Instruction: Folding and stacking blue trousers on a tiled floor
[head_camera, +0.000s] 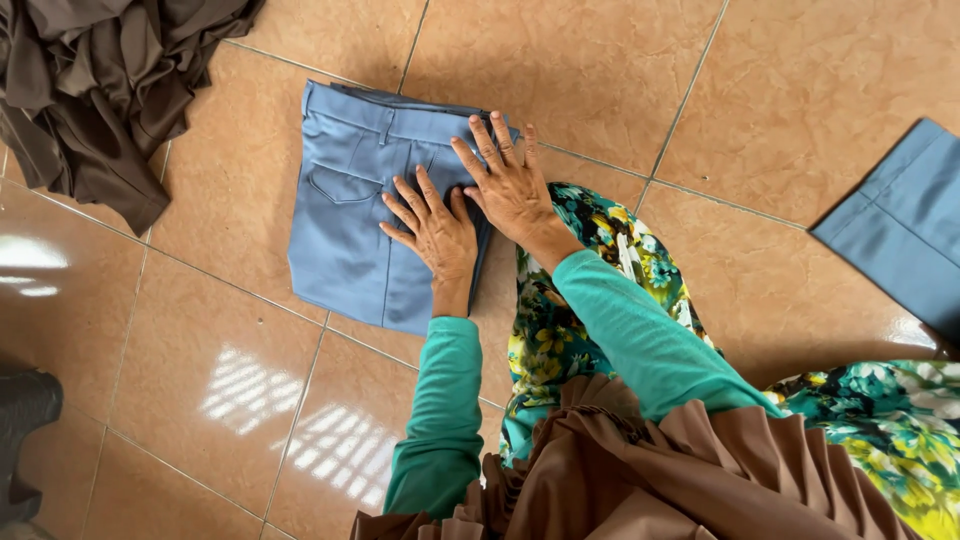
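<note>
A folded pair of light blue trousers (350, 215) lies flat on the orange tiled floor, its waistband toward the top and a back pocket showing. My left hand (435, 230) rests palm down on the right half of the fold, fingers spread. My right hand (510, 180) presses flat on the trousers' right edge near the waistband, fingers apart and overlapping just above the left hand. Both arms wear teal sleeves. Neither hand grips the cloth.
A heap of dark brown cloth (100, 80) sits at the top left. Another folded blue garment (900, 225) lies at the right edge. A floral skirt (600, 270) and brown scarf (640, 470) cover my lap below. A dark object (20, 430) stands at the left edge.
</note>
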